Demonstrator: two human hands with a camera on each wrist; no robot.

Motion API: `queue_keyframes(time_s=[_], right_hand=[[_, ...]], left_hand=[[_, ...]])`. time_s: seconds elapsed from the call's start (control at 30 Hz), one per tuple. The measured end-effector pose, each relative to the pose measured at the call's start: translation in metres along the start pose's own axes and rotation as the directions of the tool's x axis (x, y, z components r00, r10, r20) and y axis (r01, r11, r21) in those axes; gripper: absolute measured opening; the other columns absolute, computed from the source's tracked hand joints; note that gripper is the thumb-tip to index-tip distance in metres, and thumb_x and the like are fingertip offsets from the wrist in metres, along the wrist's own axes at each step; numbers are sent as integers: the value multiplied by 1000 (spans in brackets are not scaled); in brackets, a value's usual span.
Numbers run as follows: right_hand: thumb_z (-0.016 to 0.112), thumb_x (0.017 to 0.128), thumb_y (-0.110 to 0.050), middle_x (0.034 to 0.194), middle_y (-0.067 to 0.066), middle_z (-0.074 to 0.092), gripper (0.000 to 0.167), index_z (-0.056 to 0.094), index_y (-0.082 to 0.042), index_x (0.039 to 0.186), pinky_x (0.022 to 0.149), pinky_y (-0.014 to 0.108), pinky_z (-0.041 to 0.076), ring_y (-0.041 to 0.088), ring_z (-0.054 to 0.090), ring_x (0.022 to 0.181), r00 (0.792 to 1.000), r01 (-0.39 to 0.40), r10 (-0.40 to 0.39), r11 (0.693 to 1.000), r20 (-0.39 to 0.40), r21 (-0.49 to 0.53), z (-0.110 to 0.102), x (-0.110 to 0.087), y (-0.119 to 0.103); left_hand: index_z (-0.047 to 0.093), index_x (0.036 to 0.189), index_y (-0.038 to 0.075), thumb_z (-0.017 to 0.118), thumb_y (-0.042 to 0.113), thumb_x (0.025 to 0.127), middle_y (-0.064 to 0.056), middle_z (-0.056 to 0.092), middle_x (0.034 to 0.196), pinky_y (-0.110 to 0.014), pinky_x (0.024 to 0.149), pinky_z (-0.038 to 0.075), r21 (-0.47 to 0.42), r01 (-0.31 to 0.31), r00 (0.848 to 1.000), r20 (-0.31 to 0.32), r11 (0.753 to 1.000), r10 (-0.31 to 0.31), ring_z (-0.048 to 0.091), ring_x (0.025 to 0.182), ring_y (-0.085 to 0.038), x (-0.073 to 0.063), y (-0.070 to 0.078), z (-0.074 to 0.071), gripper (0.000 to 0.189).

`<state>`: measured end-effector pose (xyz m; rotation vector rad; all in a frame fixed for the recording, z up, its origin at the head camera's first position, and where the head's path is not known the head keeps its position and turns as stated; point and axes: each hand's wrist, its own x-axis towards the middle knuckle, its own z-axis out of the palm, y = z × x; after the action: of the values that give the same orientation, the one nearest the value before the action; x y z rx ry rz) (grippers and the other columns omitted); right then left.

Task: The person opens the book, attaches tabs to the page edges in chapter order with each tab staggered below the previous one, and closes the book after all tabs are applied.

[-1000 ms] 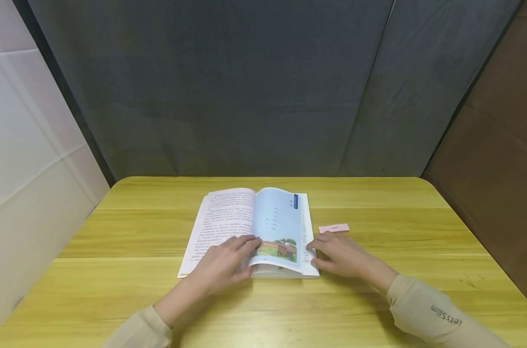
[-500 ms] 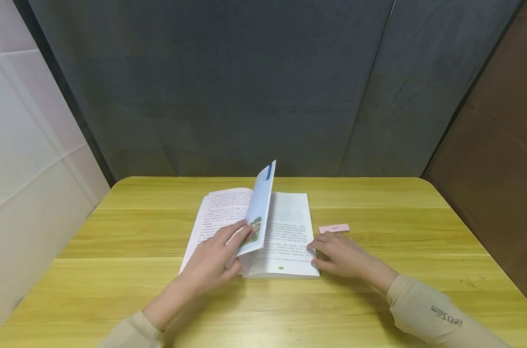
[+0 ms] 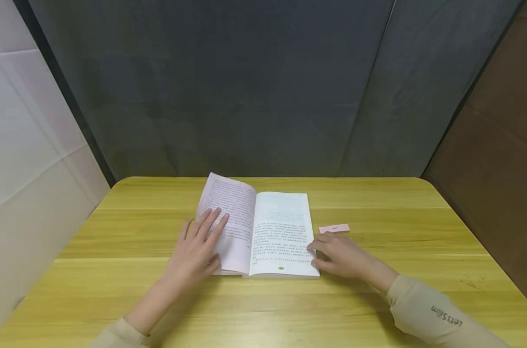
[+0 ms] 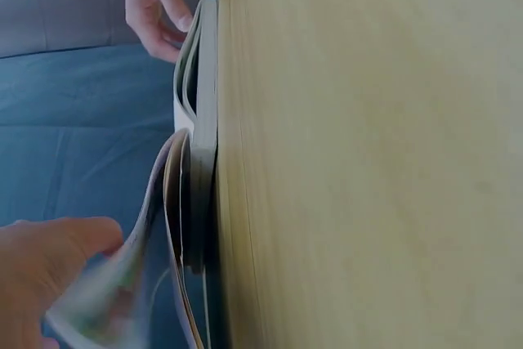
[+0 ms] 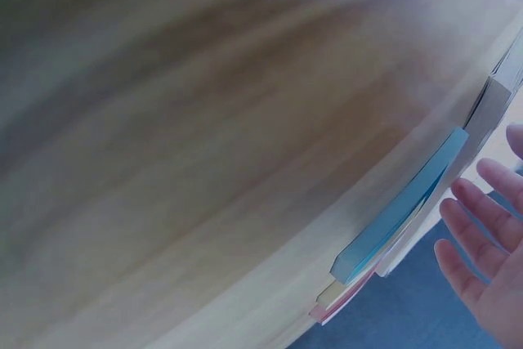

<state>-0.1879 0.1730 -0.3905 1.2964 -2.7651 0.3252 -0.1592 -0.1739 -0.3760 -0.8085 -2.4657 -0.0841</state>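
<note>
An open book lies on the table, its right page flat and covered in print. Over its left half, a lilac-tinted page is lifted at its far outer corner. My left hand lies across that page with fingers extended. In the left wrist view, the thumb of my left hand is beside a blurred, bent page. At the book's right edge rests my right hand, fingertips on the margin. The right wrist view shows the fingers of this hand loose and slightly bent.
Beyond my right hand lies a small pink paper strip with a dark mark. From the side, it is part of a stack with a teal strip underneath. The wooden table ends at a dark grey curtain.
The blue illustrated page has swung from the right side over to the left, uncovering a printed page. My left hand has moved left with it; the right hand has stayed put.
</note>
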Motion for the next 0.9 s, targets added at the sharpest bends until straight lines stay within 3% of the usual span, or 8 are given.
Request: queue_keyframes(time_s=[0.13,0.23,0.53,0.67,0.9], right_hand=[[59,82,-25,102,3,57,28,60,-6,103,84,39,39,21,51,99,1000,1,-1,1000,-7,-5,0,0,0],[60,82,-25,101,2,58,28,61,-7,103,83,38,40,20,51,97,1000,11,-11,1000,-27,-7,1,0,1],[59,81,-24,96,0,61,25,62,-9,100,72,34,42,15,52,84,998,32,-33,999,-52,-7,0,9,3],[59,82,-25,87,-1,61,24,63,-9,99,64,29,42,11,51,73,999,4,-4,1000,-41,1,-2,25,4],[58,83,-28,83,-2,61,27,64,-8,100,64,26,43,11,54,73,994,-104,105,993,-8,57,-9,73,-1]], left_hand=[[31,134,8,72,24,61,-15,31,135,-56,94,18,-6,23,998,55,1000,-23,28,122,-32,-5,-3,2,86],[39,131,7,68,25,66,-15,38,130,-56,92,23,-30,42,993,113,999,-39,34,118,-32,-7,-4,5,72],[58,107,2,57,14,78,-12,57,105,-43,75,44,-124,121,950,303,985,-78,54,95,-29,-5,-2,18,32],[62,99,5,57,15,80,-8,59,97,-39,69,46,-136,140,934,347,981,-85,56,87,-26,-3,-4,19,21],[63,95,5,57,14,80,-7,59,90,-37,67,45,-150,129,928,367,980,-66,56,82,-26,-4,-7,20,19]])
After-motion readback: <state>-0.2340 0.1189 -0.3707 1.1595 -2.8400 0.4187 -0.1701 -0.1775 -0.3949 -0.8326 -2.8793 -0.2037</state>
